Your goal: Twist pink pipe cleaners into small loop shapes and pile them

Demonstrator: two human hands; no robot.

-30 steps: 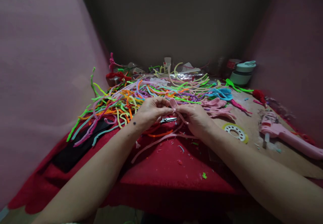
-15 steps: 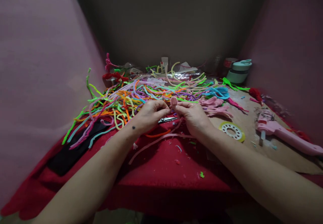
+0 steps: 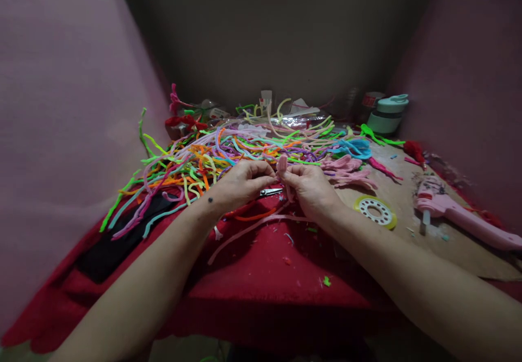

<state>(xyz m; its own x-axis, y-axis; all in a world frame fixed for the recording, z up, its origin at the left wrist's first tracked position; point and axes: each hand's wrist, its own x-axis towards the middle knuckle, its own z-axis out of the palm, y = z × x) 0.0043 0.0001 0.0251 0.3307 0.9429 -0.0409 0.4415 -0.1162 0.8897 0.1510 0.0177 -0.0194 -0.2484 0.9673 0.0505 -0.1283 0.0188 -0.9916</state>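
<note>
Between my hands is a pink pipe cleaner [image 3: 283, 163], bent into a small narrow loop that stands up above the fingertips. My right hand [image 3: 312, 188] pinches it between thumb and fingers. Touching its left side, my left hand [image 3: 244, 181] is closed in a pinch at the base of the loop. Below the hands, small scissors [image 3: 271, 192] show their metal blades; their handles are hidden behind my left wrist. A loose pink pipe cleaner [image 3: 240, 237] and an orange one [image 3: 256, 216] lie on the red cloth [image 3: 261, 275] in front.
A tangled heap of coloured pipe cleaners [image 3: 228, 150] spreads behind the hands. On the right, a cardboard sheet [image 3: 403, 253] bears a tape roll [image 3: 375, 212] and a pink glue gun [image 3: 460, 215]. Bent pink pieces [image 3: 346, 172] lie beside a blue bundle [image 3: 354, 148]. A teal-lidded container [image 3: 387, 114] stands behind.
The pink loop has turned slightly and looks narrower and more upright. Both hands stay together in nearly the same place, with my left wrist shifted a little left.
</note>
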